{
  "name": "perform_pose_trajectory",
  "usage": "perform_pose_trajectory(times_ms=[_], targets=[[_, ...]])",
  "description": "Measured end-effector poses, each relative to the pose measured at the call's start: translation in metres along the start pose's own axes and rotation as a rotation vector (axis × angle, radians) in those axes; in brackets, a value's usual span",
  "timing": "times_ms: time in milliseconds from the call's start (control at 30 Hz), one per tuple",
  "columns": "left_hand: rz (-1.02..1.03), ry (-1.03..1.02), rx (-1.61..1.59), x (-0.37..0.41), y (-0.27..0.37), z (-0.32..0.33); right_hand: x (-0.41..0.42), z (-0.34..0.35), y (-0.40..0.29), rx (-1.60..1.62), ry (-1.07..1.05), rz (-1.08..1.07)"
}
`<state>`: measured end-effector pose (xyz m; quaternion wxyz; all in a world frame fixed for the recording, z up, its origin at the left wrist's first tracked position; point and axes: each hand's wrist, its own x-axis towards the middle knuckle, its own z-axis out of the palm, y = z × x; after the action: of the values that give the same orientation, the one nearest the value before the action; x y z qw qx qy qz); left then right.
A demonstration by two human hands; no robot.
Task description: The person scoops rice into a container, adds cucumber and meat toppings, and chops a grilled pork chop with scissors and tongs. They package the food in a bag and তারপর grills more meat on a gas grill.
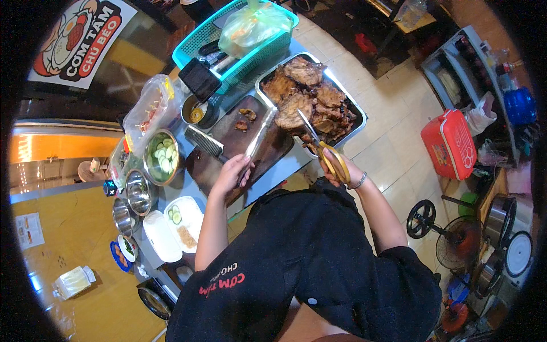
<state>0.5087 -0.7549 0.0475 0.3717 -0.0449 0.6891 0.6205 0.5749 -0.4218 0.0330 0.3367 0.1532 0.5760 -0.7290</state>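
My left hand (233, 174) grips a pair of metal tongs (261, 133), whose tips reach the near edge of a piece of grilled meat (295, 110). My right hand (335, 167) is closed around the gold handles of kitchen scissors (337, 166). Their blades are parted, with one tip over that same piece. Several browned slabs are heaped in a rectangular metal tray (363, 121). Left of the tray lies a dark cutting board (226, 124) bearing a few small meat scraps (241, 125). The tongs pass above this board.
A teal plastic basket (243, 75) stands behind the board. On the left are a cleaver-like ridged blade (204, 141), a bowl of sliced cucumber (162, 158), steel bowls (139, 192) and an opened foam box (160, 239) with rice and cucumber. A red cooler (446, 145) sits at right.
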Motion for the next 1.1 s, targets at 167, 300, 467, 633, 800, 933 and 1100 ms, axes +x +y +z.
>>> perform_pose_trajectory(times_ms=[167, 300, 467, 633, 800, 933, 1100], targets=[[0.071, -0.054, -0.052, -0.011, -0.004, -0.010, -0.010, -0.015, -0.010, -0.025, -0.125, -0.034], [0.080, -0.092, -0.050, -0.017, 0.011, -0.001, -0.023, -0.020, -0.028, -0.047, -0.188, -0.062], [0.128, -0.093, -0.083, -0.008, 0.017, 0.008, -0.031, -0.014, -0.043, -0.383, -0.174, -0.158], [0.166, -0.028, -0.108, -0.009, 0.026, 0.015, -0.020, -0.017, -0.013, -0.137, -0.242, -0.224], [0.216, 0.051, -0.053, -0.027, 0.054, 0.019, -0.018, -0.009, -0.019, -0.103, -0.227, -0.200], [0.190, 0.111, -0.011, -0.031, 0.061, 0.016, -0.021, -0.003, -0.023, -0.204, -0.095, -0.020], [0.224, 0.085, -0.060, -0.031, 0.058, 0.013, -0.017, -0.001, -0.007, -0.055, -0.282, -0.293]])
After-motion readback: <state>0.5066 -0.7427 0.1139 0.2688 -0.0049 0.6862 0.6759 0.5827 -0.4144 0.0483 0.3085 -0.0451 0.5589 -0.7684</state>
